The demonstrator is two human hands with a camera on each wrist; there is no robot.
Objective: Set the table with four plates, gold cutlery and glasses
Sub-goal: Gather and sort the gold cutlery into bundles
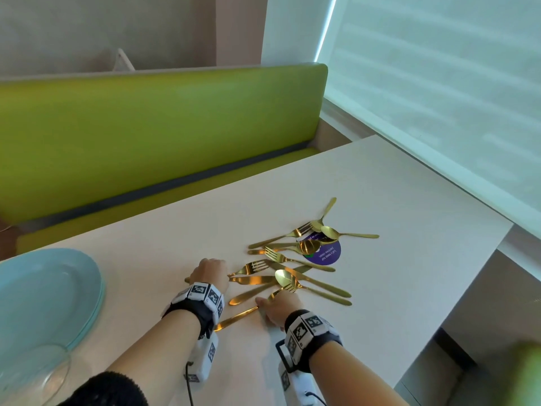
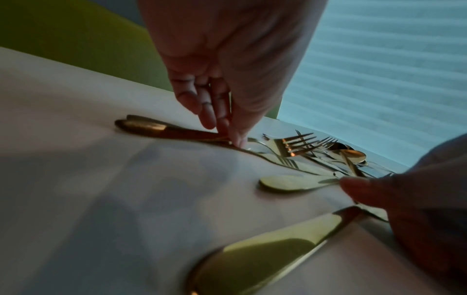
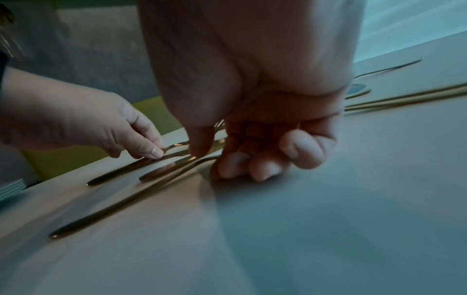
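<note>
Several gold forks, knives and spoons lie in a loose pile (image 1: pixel 295 259) in the middle of the white table (image 1: pixel 395 218). My left hand (image 1: pixel 215 272) is at the pile's near-left end. It pinches the handles of a fork (image 1: pixel 252 266) and a knife (image 1: pixel 253 279) against the tabletop; the left wrist view shows its fingertips (image 2: pixel 233 137) on them. My right hand (image 1: pixel 268 306) curls its thumb and fingers round the handle of another fork (image 1: pixel 234 319), whose long handle (image 3: pixel 121 201) points back toward me. A stack of pale blue plates (image 1: pixel 44 291) sits at the table's left.
A clear glass (image 1: pixel 32 373) stands at the near left by the plates. A round purple sticker (image 1: pixel 328 254) lies under the far cutlery. A green bench (image 1: pixel 146 133) runs behind the table, and a window blind (image 1: pixel 439 83) is on the right. The table's right edge (image 1: pixel 456 303) is close.
</note>
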